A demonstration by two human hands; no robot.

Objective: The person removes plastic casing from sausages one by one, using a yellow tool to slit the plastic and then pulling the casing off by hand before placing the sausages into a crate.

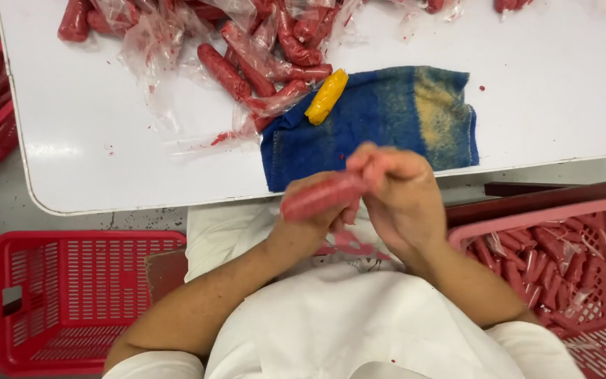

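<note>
White rounded-corner worktop (92, 133) spans the upper view. Blue terry cloth with a yellowish stain (387, 119) hangs over its near edge, within reach, likely for wiping. Red slotted plastic crate, empty (71, 295), sits low at the person's left; a second red crate (597, 231) at the right holds many red sausage-like sticks, so both are reachable without standing. Heap of red sticks in loose clear plastic film (247, 56) lies at the far side, a yellow stick (327, 96) beside the cloth. Left hand (313, 221) wraps one pink-red stick (324, 196), held above the lap; right hand (401, 200), fingers pressed together, pinches its end.
</note>
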